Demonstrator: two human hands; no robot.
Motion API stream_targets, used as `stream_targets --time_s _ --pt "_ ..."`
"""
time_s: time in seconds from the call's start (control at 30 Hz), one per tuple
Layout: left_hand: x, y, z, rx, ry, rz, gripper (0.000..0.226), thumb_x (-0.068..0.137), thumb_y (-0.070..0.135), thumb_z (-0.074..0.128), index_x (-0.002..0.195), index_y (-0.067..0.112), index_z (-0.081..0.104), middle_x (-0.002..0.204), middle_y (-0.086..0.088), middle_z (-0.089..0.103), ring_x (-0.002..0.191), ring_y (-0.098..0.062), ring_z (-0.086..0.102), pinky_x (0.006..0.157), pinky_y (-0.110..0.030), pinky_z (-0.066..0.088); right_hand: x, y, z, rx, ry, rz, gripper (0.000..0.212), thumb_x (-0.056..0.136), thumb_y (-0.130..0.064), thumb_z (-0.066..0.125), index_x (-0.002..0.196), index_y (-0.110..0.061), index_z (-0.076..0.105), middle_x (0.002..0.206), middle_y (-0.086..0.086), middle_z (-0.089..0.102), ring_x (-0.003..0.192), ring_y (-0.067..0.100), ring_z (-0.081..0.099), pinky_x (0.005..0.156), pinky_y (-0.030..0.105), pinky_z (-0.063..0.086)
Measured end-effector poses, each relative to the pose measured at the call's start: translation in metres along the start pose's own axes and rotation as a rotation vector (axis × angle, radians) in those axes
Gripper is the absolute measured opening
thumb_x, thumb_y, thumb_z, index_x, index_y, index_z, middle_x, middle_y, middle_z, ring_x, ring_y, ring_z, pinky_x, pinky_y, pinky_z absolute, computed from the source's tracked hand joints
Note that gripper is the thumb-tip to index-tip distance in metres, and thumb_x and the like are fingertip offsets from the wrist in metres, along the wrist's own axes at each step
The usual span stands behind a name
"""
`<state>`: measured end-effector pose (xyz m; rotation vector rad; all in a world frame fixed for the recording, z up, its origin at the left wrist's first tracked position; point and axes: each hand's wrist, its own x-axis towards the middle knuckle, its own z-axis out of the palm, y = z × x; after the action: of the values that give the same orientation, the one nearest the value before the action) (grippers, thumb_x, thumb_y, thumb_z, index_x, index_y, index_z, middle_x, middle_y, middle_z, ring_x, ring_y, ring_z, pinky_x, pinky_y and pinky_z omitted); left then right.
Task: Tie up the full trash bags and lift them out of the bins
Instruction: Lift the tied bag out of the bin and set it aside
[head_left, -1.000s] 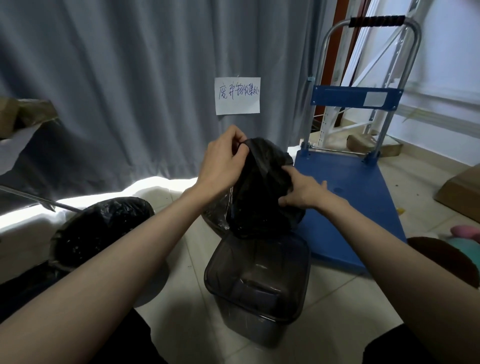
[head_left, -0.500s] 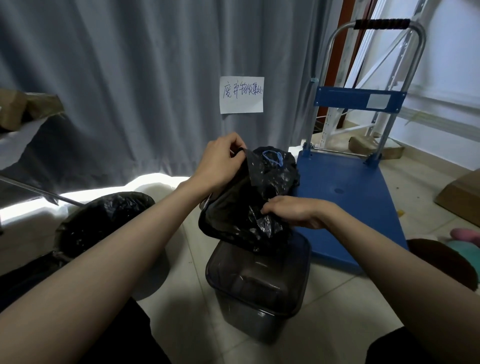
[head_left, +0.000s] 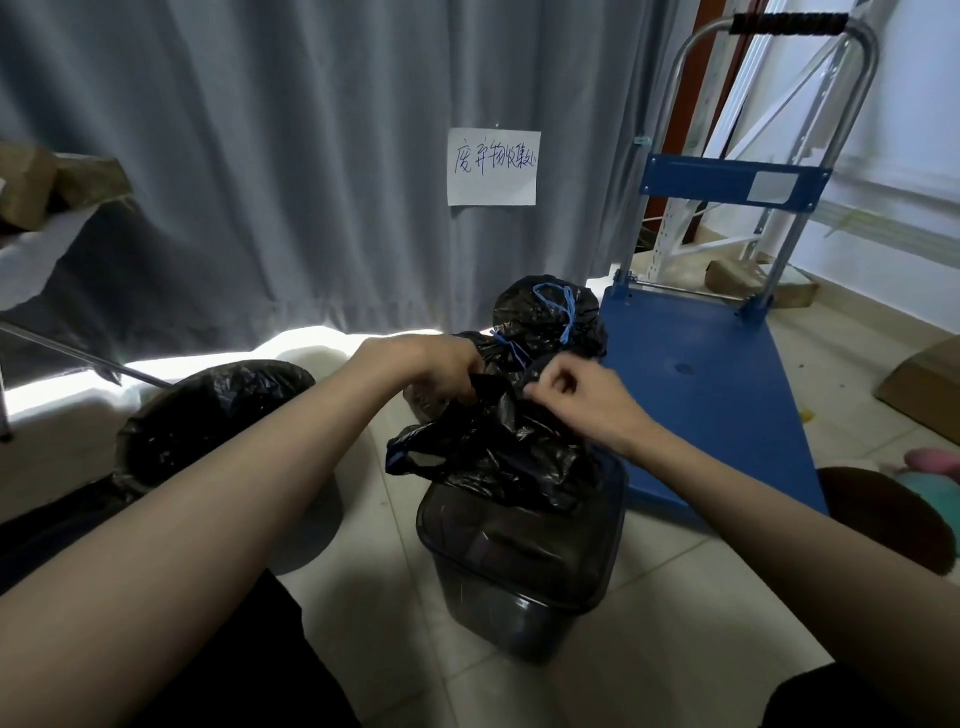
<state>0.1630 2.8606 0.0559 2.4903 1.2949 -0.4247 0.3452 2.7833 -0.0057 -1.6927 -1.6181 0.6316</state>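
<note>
A crumpled black trash bag (head_left: 498, 457) hangs over the mouth of a dark see-through square bin (head_left: 524, 571) on the floor. My left hand (head_left: 431, 369) pinches the bag's upper left edge. My right hand (head_left: 576, 400) pinches its upper right edge. Both hands are shut on the plastic, close together above the bin. Behind them a tied black bag with blue drawstrings (head_left: 550, 317) sits on the floor by the curtain. A round bin lined with a black bag (head_left: 208, 415) stands to the left.
A blue platform trolley (head_left: 711, 384) stands right of the bins, its handle upright. A grey curtain (head_left: 291, 171) with a paper note (head_left: 493, 166) hangs behind. Cardboard boxes (head_left: 924, 384) lie on the tiled floor at the right. A table edge (head_left: 31, 228) juts in at the left.
Both hands have come down and closer together with the black bag, which now hangs lower over the square bin. The tied bag behind it has come into full view.
</note>
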Motion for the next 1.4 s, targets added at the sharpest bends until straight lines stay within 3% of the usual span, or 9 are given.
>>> stream_targets --time_s 0.1,0.23,0.37,0.47,0.73,0.9,1.0,1.2,1.4 --pt "-0.001 0.001 -0.006 -0.088 -0.006 0.086 0.011 0.091 0.018 0.064 0.083 0.018 0.056 0.083 0.001 0.06 0.077 -0.016 0.058 0.073 -0.031 0.049 0.006 0.01 -0.001 -0.225 0.223 -0.129 0.033 0.084 -0.049 0.062 0.111 -0.029 0.06 0.123 -0.002 0.047 0.113 0.019 0.043 0.097 0.036 0.038" --pt "-0.005 0.006 -0.011 -0.349 0.247 0.255 0.004 0.092 0.01 0.061 0.089 0.008 0.06 0.078 0.001 0.056 0.069 -0.011 0.049 0.061 -0.018 0.039 0.012 0.025 0.008 -0.316 -0.128 0.025 0.072 0.077 -0.079 0.027 0.134 -0.041 0.052 0.15 -0.001 0.038 0.139 0.029 0.034 0.114 0.047 0.029" --pt "-0.004 0.002 -0.017 -0.588 0.563 0.282 0.01 0.092 0.006 0.057 0.087 0.014 0.058 0.081 0.001 0.062 0.071 -0.016 0.055 0.071 -0.029 0.047 -0.005 0.022 0.01 0.048 -0.711 0.333 0.044 0.1 -0.051 0.034 0.112 -0.022 0.064 0.11 0.004 0.064 0.094 0.021 0.062 0.09 0.041 0.045" --pt "0.0 -0.002 -0.015 -0.573 0.647 0.261 0.015 0.09 0.013 0.06 0.079 0.023 0.058 0.08 0.001 0.064 0.069 -0.015 0.055 0.068 -0.03 0.047 -0.011 0.019 0.01 0.188 -0.891 0.49 0.064 0.101 -0.055 0.026 0.115 -0.006 0.064 0.109 0.021 0.069 0.087 0.029 0.066 0.081 0.044 0.056" --pt "0.009 0.009 -0.012 -0.463 0.773 0.221 0.008 0.083 0.014 0.068 0.079 0.021 0.067 0.059 0.011 0.056 0.054 -0.001 0.05 0.057 -0.011 0.037 0.009 -0.018 -0.011 0.428 -0.018 0.186 0.046 0.098 -0.052 0.041 0.087 -0.015 0.066 0.08 0.001 0.065 0.075 0.018 0.06 0.067 0.032 0.051" --pt "0.014 0.018 -0.011 -0.483 0.854 0.208 0.006 0.081 0.013 0.066 0.081 0.018 0.067 0.059 0.01 0.059 0.055 -0.002 0.053 0.063 -0.021 0.043 0.004 -0.022 -0.011 0.4 -0.235 0.046 0.035 0.088 -0.051 0.064 0.109 -0.024 0.068 0.083 -0.012 0.068 0.071 0.003 0.061 0.065 0.021 0.049" --pt "0.012 0.021 -0.01 -0.506 0.861 0.251 0.009 0.079 0.019 0.072 0.085 0.016 0.064 0.065 0.007 0.062 0.059 -0.005 0.055 0.065 -0.024 0.047 0.008 -0.016 -0.007 0.278 0.027 0.012 0.007 0.088 -0.018 0.063 0.088 -0.015 0.07 0.077 0.003 0.071 0.074 0.017 0.068 0.079 0.035 0.057" --pt "0.017 0.009 0.008 -0.177 0.522 0.163 0.039 0.071 0.039 0.08 0.099 0.019 0.063 0.085 0.006 0.06 0.078 -0.015 0.058 0.068 -0.028 0.044 0.018 -0.012 -0.025 0.441 0.275 0.168 0.018 0.084 -0.026 0.053 0.088 -0.015 0.066 0.091 0.016 0.071 0.091 0.034 0.068 0.088 0.052 0.054" --pt "0.018 -0.001 0.007 -0.168 0.6 0.024 0.011 0.082 0.026 0.068 0.074 0.02 0.064 0.075 -0.003 0.064 0.075 -0.025 0.062 0.066 -0.039 0.054 0.011 -0.011 -0.037 0.221 0.39 0.155 0.012 0.087 -0.016 0.061 0.098 -0.013 0.063 0.095 0.006 0.068 0.092 0.023 0.064 0.083 0.039 0.054"
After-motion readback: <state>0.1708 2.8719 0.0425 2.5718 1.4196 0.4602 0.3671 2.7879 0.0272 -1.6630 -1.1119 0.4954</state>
